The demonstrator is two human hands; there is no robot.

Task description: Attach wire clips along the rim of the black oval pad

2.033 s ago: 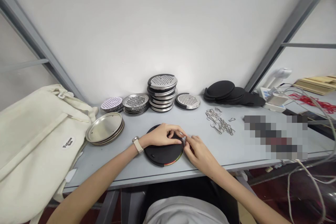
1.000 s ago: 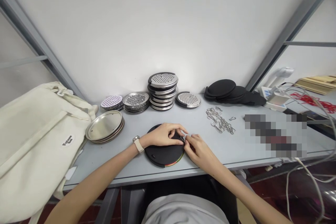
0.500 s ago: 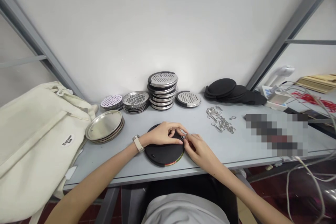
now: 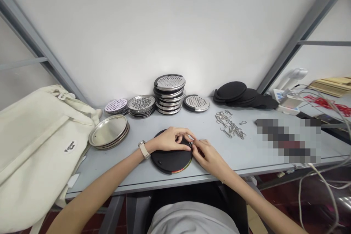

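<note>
A round black disc lies flat on the grey table, with a thin multicoloured layered edge showing at its lower right. My left hand rests over its upper part, fingers curled towards the rim. My right hand comes in from the right, its fingertips pinching a small metal clip at the disc's right rim. The fingers of both hands meet there and hide most of the clip. A pale strap watch sits on my left wrist.
Behind the disc stand stacks of perforated steel grater plates and black round discs. Plain steel plates lie left, beside a cream canvas bag. Metal clips lie in a pile right. Cables hang at far right.
The hands stay at the disc's rim with only slight finger movement. The whole view has shifted very slightly.
</note>
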